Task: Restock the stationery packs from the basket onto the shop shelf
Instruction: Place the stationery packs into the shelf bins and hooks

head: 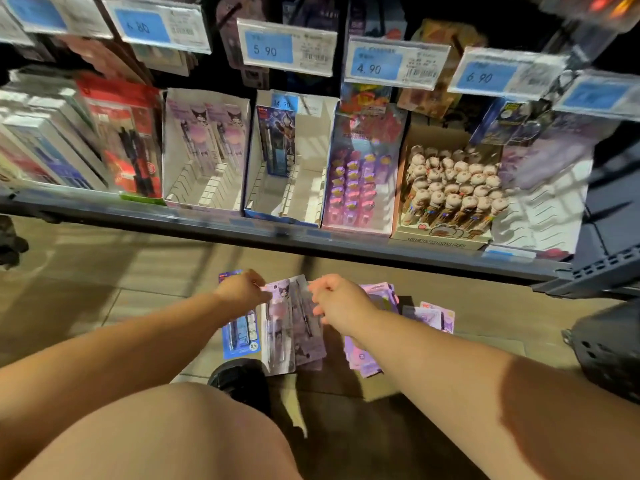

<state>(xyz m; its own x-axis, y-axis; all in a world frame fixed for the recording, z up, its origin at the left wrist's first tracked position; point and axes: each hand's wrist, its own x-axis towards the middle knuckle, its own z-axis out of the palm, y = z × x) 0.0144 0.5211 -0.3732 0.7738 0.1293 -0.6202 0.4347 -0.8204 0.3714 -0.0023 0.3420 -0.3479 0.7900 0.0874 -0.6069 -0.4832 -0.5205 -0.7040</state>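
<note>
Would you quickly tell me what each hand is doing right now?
Left hand: pinching the top edge of the purple pen packs.
Right hand: fingers curled on the same packs' opposite top corner, apparently gripping.

The floor (104, 271) is laid in brownish wood-look tiles, crossed by slanting bands of light and shadow. Above it runs the dark metal front edge of the shop shelf (311, 240), and higher up hang clear price-label holders (287, 46) with blue tags, the space behind them dim. At the far right a dark grey slotted bracket (602, 271) joins the shelving, in deep shade
</note>
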